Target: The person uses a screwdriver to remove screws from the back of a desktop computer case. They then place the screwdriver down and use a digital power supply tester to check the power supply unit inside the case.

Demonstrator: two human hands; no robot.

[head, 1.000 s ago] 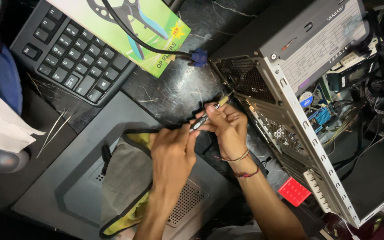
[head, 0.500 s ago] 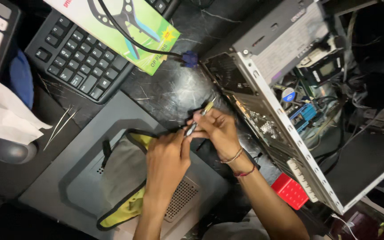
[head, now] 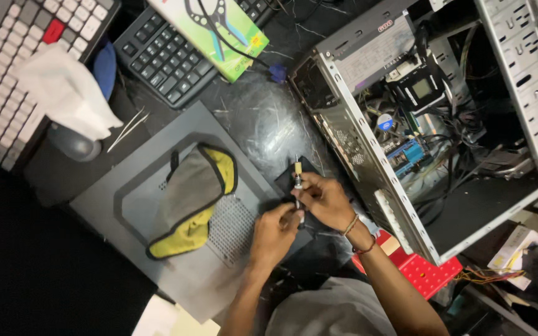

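Both of your hands meet over the dark marbled desk, just left of the open computer case. Your right hand pinches a small screwdriver near its pale handle, fingers pressed together around it, with the tool standing roughly upright in the view and its tip end pointing away from you. Your left hand comes up from below and closes its fingertips on the lower end of the same screwdriver, so the two hands touch each other there. What exactly sits at that lower end is too small to tell.

Under your left hand lies the grey side panel with its perforated vent, and on that panel rests a grey and yellow pouch. A red plastic box sits by your right forearm, just beside the case's lower corner. Farther up the desk a black keyboard lies partly under a green package, and a second keyboard with pale keys sits at the left edge, beside a crumpled white tissue.
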